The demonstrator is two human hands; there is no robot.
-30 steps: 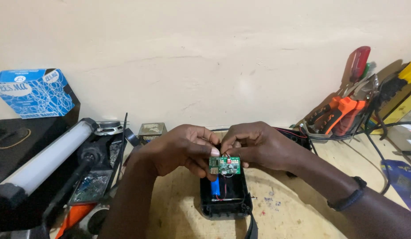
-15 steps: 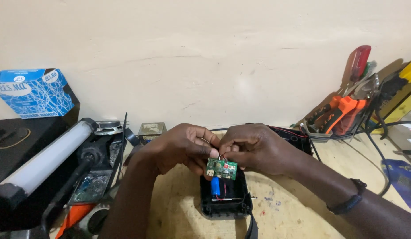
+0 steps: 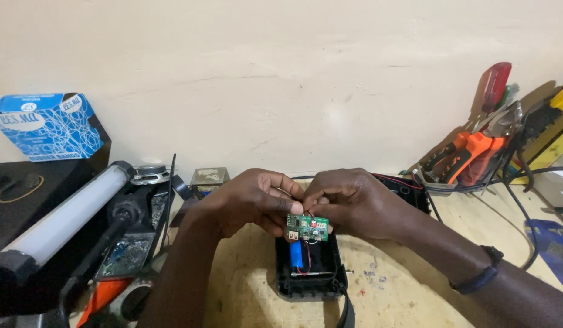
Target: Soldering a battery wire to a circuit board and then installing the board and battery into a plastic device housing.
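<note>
My left hand (image 3: 248, 200) and right hand (image 3: 348, 200) pinch the green circuit board (image 3: 308, 227). It sits above the black casing (image 3: 310, 270) holding a blue battery cell (image 3: 296, 254)

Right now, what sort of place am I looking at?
Probably an electronics repair bench: both hands hold a green circuit board over an opened black case, with pliers and screwdrivers against the wall.

Circuit board (image 3: 308, 228): green, with small white and red parts. Below it, case (image 3: 310, 273): black, holding a blue cell (image 3: 296, 254) and red wire. Far left of the board, box (image 3: 47, 126): blue with white scribble pattern. Far right, pliers (image 3: 469, 155): orange handles. Beneath, table (image 3: 403, 291): pale wood.
</note>
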